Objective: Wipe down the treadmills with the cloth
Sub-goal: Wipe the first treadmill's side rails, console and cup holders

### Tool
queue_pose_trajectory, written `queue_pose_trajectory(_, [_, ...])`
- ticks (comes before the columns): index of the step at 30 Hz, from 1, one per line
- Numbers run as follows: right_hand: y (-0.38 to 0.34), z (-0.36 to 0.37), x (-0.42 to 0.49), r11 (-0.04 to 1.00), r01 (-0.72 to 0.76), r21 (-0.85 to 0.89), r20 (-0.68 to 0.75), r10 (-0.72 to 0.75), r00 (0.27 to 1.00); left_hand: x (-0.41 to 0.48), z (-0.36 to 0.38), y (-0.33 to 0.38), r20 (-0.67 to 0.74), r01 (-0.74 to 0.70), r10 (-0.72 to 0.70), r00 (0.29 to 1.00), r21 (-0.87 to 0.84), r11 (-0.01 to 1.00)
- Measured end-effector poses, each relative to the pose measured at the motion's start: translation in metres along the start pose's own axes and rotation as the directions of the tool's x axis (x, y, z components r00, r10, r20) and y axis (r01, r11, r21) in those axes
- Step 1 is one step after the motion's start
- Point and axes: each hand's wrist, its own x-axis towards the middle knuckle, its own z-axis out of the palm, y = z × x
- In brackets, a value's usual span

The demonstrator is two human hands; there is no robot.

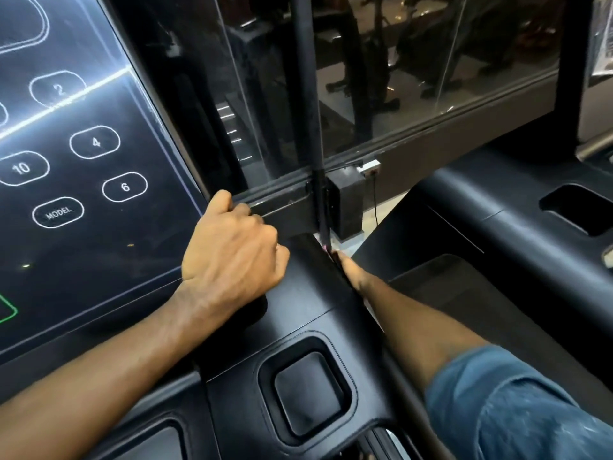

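Your left hand curls over the treadmill console edge; your right hand reaches down beside it (fingers hidden, grip unclear).

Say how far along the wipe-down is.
Done: nothing shows as wiped. In hand: left hand grips the console edge; right hand reaches down its side, largely hidden, a pink sliver there perhaps the cloth. Left: the neighbouring treadmill, at least.

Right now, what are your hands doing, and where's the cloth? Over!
Left hand curled on the console edge. Right hand down beside it, mostly hidden. Cloth not clearly in view. Black post close ahead.
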Motion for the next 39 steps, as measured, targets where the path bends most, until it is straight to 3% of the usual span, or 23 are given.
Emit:
queue_pose_trajectory(7, [0.053,-0.026,-0.028,0.994,-0.019,-0.112,-0.279,-0.013,0.960,0.001,0.003,0.001,-0.019,-0.003,0.002,1.000,-0.015,1.000])
queue_pose_trajectory(10, [0.039,-0.015,-0.016,0.957,0.137,-0.254,-0.117,-0.171,0.978,-0.002,0.002,0.001,-0.032,0.004,-0.005,0.999,-0.013,1.000])
queue_pose_trajectory(12, [-0.005,0.018,-0.061,0.880,0.205,-0.428,-0.066,-0.257,0.964,-0.002,0.000,0.001,-0.052,0.018,-0.019,0.998,-0.021,1.000])
queue_pose_trajectory(16, [0.005,0.034,-0.112,0.620,0.172,-0.766,-0.054,-0.328,0.943,-0.005,-0.002,0.002,-0.044,0.026,-0.029,0.999,-0.056,0.998])
queue_pose_trajectory(19, [0.045,0.032,-0.164,0.503,0.134,-0.854,-0.080,-0.381,0.921,-0.008,-0.004,0.003,-0.015,0.084,-0.087,0.996,-0.117,0.990])
queue_pose_trajectory(22, [0.083,0.029,-0.217,0.406,0.050,-0.912,-0.121,-0.385,0.915,-0.013,-0.009,0.023,-0.054,0.168,-0.199,0.978,-0.357,0.919])
queue_pose_trajectory(24, [0.102,0.028,-0.246,0.383,0.000,-0.924,-0.161,-0.389,0.907,-0.022,-0.016,0.051,-0.054,0.133,-0.182,0.982,-0.491,0.861])
queue_pose_trajectory(28, [0.117,0.035,-0.264,0.411,-0.097,-0.907,-0.257,-0.355,0.899,-0.055,-0.015,0.109,-0.080,0.001,-0.089,0.993,-0.739,0.674])
queue_pose_trajectory(33, [0.089,0.031,-0.236,0.494,-0.107,-0.863,-0.315,-0.360,0.878,-0.102,0.007,0.168,-0.013,0.004,-0.033,0.999,-0.876,0.482])
queue_pose_trajectory(39, [0.109,0.007,-0.259,0.585,-0.059,-0.809,-0.285,-0.301,0.910,-0.133,0.017,0.203,0.046,0.026,0.031,0.998,-0.878,0.478])
